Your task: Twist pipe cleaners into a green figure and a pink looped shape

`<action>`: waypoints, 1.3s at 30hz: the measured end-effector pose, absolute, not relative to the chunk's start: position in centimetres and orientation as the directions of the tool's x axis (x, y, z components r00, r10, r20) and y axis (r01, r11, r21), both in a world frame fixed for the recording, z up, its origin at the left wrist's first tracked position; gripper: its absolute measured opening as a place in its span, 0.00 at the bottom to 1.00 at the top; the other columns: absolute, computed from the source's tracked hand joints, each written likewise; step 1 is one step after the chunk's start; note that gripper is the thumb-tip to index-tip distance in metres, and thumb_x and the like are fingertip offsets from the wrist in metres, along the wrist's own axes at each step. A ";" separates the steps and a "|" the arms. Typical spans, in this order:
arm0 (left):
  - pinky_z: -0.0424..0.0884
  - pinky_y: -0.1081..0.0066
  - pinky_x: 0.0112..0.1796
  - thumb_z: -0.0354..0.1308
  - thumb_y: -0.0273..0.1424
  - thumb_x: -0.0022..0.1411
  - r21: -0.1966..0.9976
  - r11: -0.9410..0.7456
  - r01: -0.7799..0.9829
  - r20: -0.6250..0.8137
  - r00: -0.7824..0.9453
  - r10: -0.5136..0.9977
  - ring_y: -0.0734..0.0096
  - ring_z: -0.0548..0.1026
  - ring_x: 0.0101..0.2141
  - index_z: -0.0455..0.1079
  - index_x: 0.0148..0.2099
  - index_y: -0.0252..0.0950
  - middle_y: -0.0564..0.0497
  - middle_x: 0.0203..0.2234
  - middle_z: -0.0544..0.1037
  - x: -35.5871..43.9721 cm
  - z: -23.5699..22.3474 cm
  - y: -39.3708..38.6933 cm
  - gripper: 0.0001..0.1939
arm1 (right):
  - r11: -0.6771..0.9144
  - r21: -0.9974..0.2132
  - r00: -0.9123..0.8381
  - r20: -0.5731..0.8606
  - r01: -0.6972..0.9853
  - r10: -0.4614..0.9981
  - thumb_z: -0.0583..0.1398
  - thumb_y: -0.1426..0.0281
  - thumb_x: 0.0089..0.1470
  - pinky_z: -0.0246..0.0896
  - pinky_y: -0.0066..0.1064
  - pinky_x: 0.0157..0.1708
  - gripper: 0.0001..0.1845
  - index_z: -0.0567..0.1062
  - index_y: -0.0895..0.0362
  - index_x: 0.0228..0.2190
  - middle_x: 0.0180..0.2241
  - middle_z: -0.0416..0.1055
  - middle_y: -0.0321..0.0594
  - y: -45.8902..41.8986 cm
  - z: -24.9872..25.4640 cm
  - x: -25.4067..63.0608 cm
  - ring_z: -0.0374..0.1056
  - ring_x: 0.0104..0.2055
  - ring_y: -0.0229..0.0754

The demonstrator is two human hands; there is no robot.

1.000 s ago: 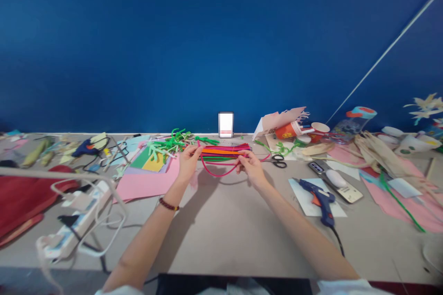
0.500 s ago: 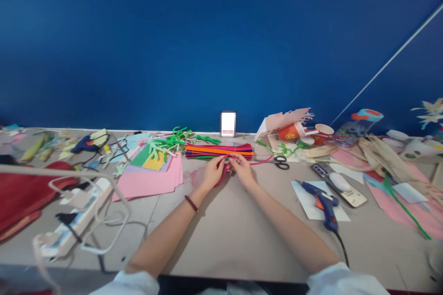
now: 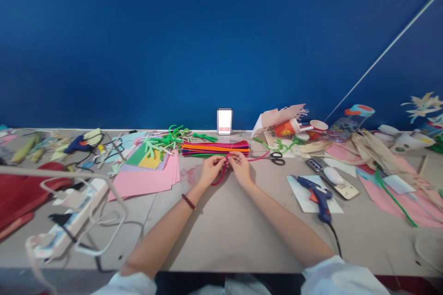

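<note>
Both my left hand (image 3: 212, 169) and my right hand (image 3: 241, 168) are closed, fingertips nearly meeting over the middle of the table. Between them they pinch a magenta pipe cleaner (image 3: 221, 178); one part curves down below the fingers, and a pink length runs out to the right. Just behind the hands lies a bundle of pipe cleaners (image 3: 204, 147) in orange, purple, red and green. A pair of scissors (image 3: 277, 159) with black handles rests to the right of my right hand. The exact grip is partly hidden by the fingers.
On the right, a blue glue gun (image 3: 320, 195) lies on white paper, near a phone (image 3: 348, 189). Pink paper sheets (image 3: 141, 179) and green pipe-cleaner pieces (image 3: 173, 135) lie left. A power strip (image 3: 74, 223) with looping cables occupies the near left. A tablet-like screen (image 3: 224, 120) stands behind.
The view has shifted slightly, so the table's things appear a little further left. My hands stay together on the magenta pipe cleaner, whose lower curve now shows more clearly.
</note>
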State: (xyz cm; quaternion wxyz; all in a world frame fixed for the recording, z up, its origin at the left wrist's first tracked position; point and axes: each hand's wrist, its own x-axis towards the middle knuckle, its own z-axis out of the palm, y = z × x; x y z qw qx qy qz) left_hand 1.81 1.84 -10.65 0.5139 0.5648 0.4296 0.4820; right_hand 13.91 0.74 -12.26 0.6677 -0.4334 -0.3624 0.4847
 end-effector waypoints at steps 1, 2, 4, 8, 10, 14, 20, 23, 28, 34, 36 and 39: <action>0.64 0.76 0.22 0.63 0.39 0.49 0.996 -0.090 -0.014 0.091 0.161 0.983 0.76 0.69 0.19 0.74 0.33 0.32 0.50 0.22 0.77 1.8 -10.6 1.8 0.14 | 0.162 -0.931 0.271 0.072 -0.327 0.960 0.68 0.60 0.37 0.67 0.29 0.25 0.20 0.70 0.55 0.32 0.25 0.71 0.35 0.8 -12.3 13.9 0.67 0.24 0.37; 0.63 0.76 0.21 0.63 0.39 0.49 0.997 -0.077 -0.013 0.078 0.157 0.984 0.76 0.69 0.19 0.74 0.33 0.32 0.50 0.22 0.77 1.7 -10.5 1.8 0.14 | 0.168 -0.932 0.271 0.079 -0.321 0.959 0.67 0.60 0.37 0.67 0.29 0.26 0.19 0.70 0.56 0.31 0.26 0.71 0.35 0.8 -12.4 13.9 0.68 0.25 0.37; 0.62 0.77 0.19 0.63 0.40 0.48 0.999 -0.052 -0.001 0.051 0.160 0.986 0.75 0.69 0.19 0.75 0.34 0.32 0.50 0.21 0.76 1.6 -10.5 1.9 0.16 | 0.173 -0.933 0.269 0.087 -0.315 0.959 0.67 0.61 0.38 0.68 0.30 0.28 0.19 0.71 0.56 0.31 0.27 0.71 0.36 0.8 -12.5 13.9 0.68 0.26 0.37; 0.63 0.77 0.19 0.64 0.42 0.47 1.000 -0.017 -0.005 0.018 0.188 0.982 0.75 0.69 0.20 0.75 0.35 0.31 0.48 0.23 0.77 1.5 -10.7 2.1 0.18 | 0.180 -0.930 0.266 0.094 -0.322 0.959 0.67 0.61 0.39 0.68 0.30 0.28 0.18 0.71 0.56 0.31 0.25 0.71 0.35 0.8 -12.4 13.9 0.68 0.26 0.37; 0.64 0.77 0.19 0.64 0.42 0.47 1.000 -0.021 -0.012 0.023 0.192 0.981 0.75 0.70 0.20 0.75 0.35 0.31 0.48 0.24 0.77 1.5 -10.8 2.1 0.19 | 0.173 -0.929 0.256 0.089 -0.327 0.963 0.67 0.61 0.39 0.68 0.30 0.27 0.18 0.71 0.56 0.31 0.24 0.70 0.35 0.7 -12.3 13.9 0.68 0.26 0.38; 0.65 0.77 0.19 0.64 0.42 0.47 1.000 -0.021 -0.020 0.025 0.201 0.979 0.77 0.68 0.19 0.75 0.34 0.31 0.49 0.22 0.76 1.6 -10.7 2.1 0.19 | 0.153 -0.933 0.243 0.074 -0.324 0.967 0.67 0.60 0.38 0.68 0.30 0.27 0.18 0.71 0.56 0.30 0.24 0.70 0.35 0.6 -12.1 13.9 0.68 0.26 0.38; 0.65 0.76 0.19 0.64 0.43 0.47 1.000 0.021 -0.010 -0.018 0.234 0.972 0.76 0.68 0.18 0.75 0.34 0.30 0.49 0.20 0.76 1.6 -10.8 2.1 0.19 | 0.153 -0.948 0.269 0.076 -0.278 0.960 0.66 0.58 0.38 0.65 0.28 0.22 0.19 0.71 0.56 0.30 0.23 0.69 0.33 0.4 -12.1 13.9 0.65 0.21 0.35; 0.67 0.75 0.21 0.64 0.44 0.47 0.999 0.038 -0.030 -0.030 0.252 0.967 0.74 0.71 0.20 0.75 0.33 0.31 0.48 0.21 0.77 1.6 -11.0 2.1 0.19 | 0.151 -0.958 0.272 0.082 -0.245 0.959 0.66 0.58 0.39 0.64 0.28 0.21 0.17 0.71 0.56 0.30 0.22 0.69 0.33 0.4 -12.3 13.9 0.64 0.21 0.36; 0.70 0.73 0.24 0.66 0.45 0.45 0.981 0.141 -0.136 -0.099 0.275 0.956 0.71 0.74 0.21 0.74 0.33 0.32 0.49 0.22 0.77 1.4 -10.9 2.2 0.20 | 0.199 -0.972 0.304 0.154 -0.123 0.940 0.64 0.59 0.43 0.63 0.30 0.26 0.14 0.72 0.55 0.30 0.25 0.71 0.35 0.3 -12.5 13.9 0.66 0.25 0.38; 0.71 0.73 0.27 0.68 0.41 0.44 0.950 0.218 -0.222 -0.137 0.329 0.934 0.73 0.74 0.23 0.74 0.34 0.31 0.49 0.24 0.76 0.9 -10.4 2.3 0.20 | 0.287 -0.951 0.313 0.309 0.115 0.898 0.61 0.62 0.48 0.61 0.31 0.31 0.10 0.75 0.55 0.31 0.30 0.72 0.38 0.1 -12.7 14.1 0.64 0.29 0.39; 0.70 0.74 0.26 0.69 0.41 0.44 0.951 0.223 -0.213 -0.143 0.334 0.932 0.74 0.73 0.22 0.74 0.34 0.31 0.49 0.24 0.76 0.8 -10.3 2.4 0.19 | 0.306 -0.940 0.299 0.338 0.149 0.893 0.61 0.62 0.49 0.61 0.31 0.32 0.09 0.76 0.54 0.31 0.30 0.71 0.38 0.1 -12.7 14.1 0.64 0.30 0.40; 0.68 0.74 0.26 0.68 0.40 0.43 0.954 0.217 -0.207 -0.136 0.345 0.929 0.75 0.71 0.21 0.74 0.33 0.32 0.49 0.23 0.76 0.6 -10.2 2.5 0.19 | 0.335 -0.927 0.280 0.371 0.168 0.886 0.61 0.63 0.50 0.61 0.31 0.33 0.09 0.76 0.54 0.32 0.32 0.71 0.39 0.2 -12.8 14.1 0.66 0.31 0.40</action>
